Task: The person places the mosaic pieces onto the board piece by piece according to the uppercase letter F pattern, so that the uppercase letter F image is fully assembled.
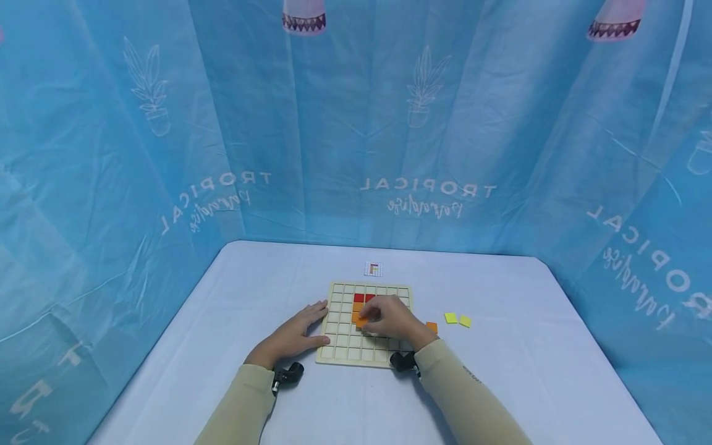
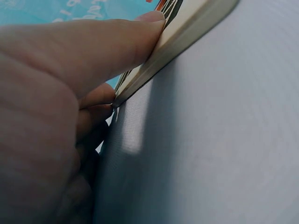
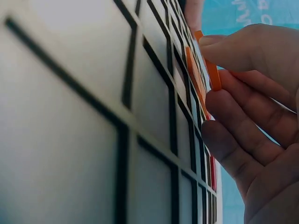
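Observation:
A pale wooden grid board (image 1: 340, 353) lies on the white table. My right hand (image 1: 394, 318) is over its middle, pinching an orange square tile (image 3: 212, 74) between thumb and fingers. The tile is tilted close over the grid in the right wrist view. Beyond it, red tiles (image 1: 358, 298) sit in cells near the board's top, with orange tiles (image 1: 356, 307) below them; my fingers hide part of this area. At the board's left edge rests my left hand (image 1: 292, 334), fingers extended, its thumb (image 2: 149, 32) touching the rim.
Right of the board lie a loose orange tile (image 1: 432, 327), partly behind my right wrist, and two yellow tiles (image 1: 450, 317). A small card (image 1: 374, 269) with a coloured grid pattern lies beyond the board. Blue printed curtains (image 1: 345, 123) surround the table.

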The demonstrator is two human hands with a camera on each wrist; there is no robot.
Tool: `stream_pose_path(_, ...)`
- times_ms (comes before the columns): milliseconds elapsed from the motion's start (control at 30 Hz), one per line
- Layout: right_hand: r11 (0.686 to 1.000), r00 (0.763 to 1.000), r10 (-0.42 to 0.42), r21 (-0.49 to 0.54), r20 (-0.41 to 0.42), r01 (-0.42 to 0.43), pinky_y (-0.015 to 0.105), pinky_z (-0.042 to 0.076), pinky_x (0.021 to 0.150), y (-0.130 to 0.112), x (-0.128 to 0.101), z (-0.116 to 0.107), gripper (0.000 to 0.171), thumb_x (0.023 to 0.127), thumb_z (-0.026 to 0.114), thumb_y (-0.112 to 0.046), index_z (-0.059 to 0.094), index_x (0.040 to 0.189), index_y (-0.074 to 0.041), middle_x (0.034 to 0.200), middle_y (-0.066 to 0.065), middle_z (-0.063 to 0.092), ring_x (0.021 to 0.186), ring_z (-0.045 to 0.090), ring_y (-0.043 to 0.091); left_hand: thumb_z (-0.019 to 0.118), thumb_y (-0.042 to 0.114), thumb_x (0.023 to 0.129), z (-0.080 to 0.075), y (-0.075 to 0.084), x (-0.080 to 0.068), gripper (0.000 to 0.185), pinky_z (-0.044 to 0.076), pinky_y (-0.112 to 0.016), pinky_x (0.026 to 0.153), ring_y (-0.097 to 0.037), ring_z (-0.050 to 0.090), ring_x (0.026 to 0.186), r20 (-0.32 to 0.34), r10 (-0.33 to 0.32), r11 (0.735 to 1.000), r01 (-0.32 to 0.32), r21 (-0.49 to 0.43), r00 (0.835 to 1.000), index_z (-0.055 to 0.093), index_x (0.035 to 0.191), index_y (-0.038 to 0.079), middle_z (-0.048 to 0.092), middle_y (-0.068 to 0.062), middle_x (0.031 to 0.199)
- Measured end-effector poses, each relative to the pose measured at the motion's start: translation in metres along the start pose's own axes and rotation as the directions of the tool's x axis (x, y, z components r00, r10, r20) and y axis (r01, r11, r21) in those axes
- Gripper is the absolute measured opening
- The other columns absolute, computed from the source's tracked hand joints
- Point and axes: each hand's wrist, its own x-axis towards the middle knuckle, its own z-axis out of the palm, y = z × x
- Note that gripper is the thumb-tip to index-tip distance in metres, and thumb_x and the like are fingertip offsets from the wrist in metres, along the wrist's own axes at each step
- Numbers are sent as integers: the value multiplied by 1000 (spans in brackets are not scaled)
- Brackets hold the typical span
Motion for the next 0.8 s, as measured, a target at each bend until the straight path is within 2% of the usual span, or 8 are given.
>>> stream_pose_path(233,996,999,-24,-81,42,27,22,57,80,-8,3,9,17,87,89,-11,81,102,-14,96,-12,71,85,64,3,78,54,93,0,0,0,88,22,-56,124,-28,19,158,5,3,1000,-3,3,1000,45,161,8,32,-2,170)
stream_pose_path(500,988,999,-39,-147,26,43,23,57,83,-12,4,16,19,87,91,-15,81,103,-14,94,-15,70,87,63,1,77,53,94,1,-2,1,86,21,-56,124,-29,19,158,0,6,1000,-6,11,1000,45,160,8,32,-2,170)
stream_pose_path(667,993,999,-36,-109,12,37,25,58,83,-10,1,14,21,87,91,-14,81,105,-14,97,-13,71,89,65,3,78,52,94,1,-3,1,86,22,-56,124,-30,19,158,0,8,1000,-8,5,1000,46,160,7,32,-2,170)
stream_pose_path(800,998,1000,-15,-53,-19,14,29,59,83,-8,-6,2,20,90,87,-12,80,108,-9,101,-5,74,91,68,11,78,52,94,1,-3,2,86,21,-56,124,-30,20,157,-7,19,1000,-19,4,1000,46,160,7,32,-2,170)
